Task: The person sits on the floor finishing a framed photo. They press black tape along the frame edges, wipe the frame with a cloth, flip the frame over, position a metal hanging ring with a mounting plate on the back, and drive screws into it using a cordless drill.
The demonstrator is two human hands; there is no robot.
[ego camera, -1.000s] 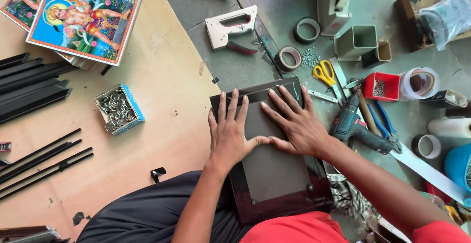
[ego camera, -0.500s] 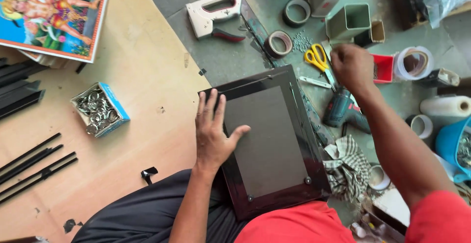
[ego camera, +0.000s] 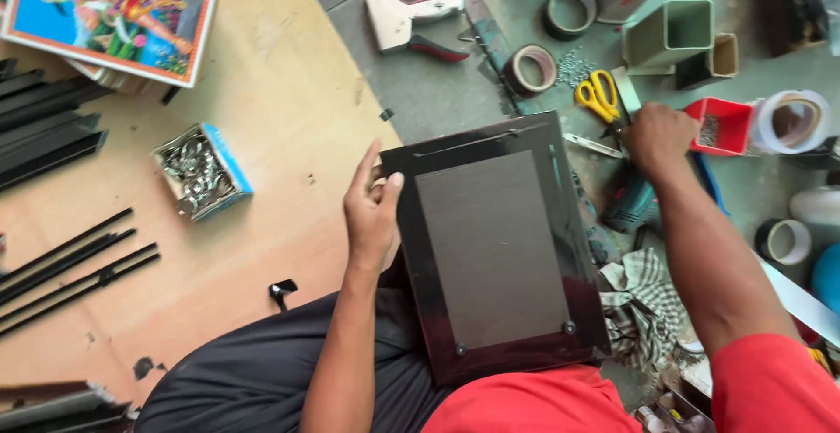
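Observation:
A black picture frame [ego camera: 494, 249] lies back side up across my lap, its grey backing board facing me. My left hand [ego camera: 372, 214] grips the frame's left edge near the top corner, thumb on the face. My right hand [ego camera: 656, 136] is off the frame, reaching right among the tools with its fingers curled. It sits just above a blue power drill [ego camera: 628, 201], beside yellow-handled scissors [ego camera: 597, 96] and a small red tray [ego camera: 722, 127]. Whatever it grips is hidden under the fist.
A staple gun [ego camera: 420, 4] and two tape rolls [ego camera: 532, 68] lie beyond the frame. An open box of metal clips [ego camera: 201, 171] and black moulding strips [ego camera: 70, 258] lie left on the plywood. A colourful print [ego camera: 114, 9] sits top left, a checked cloth [ego camera: 647, 302] lower right.
Both hands pressed flat on the frame's backing a second ago. My right hand has since lifted off and reached right to the tools; my left hand slid to the frame's left edge.

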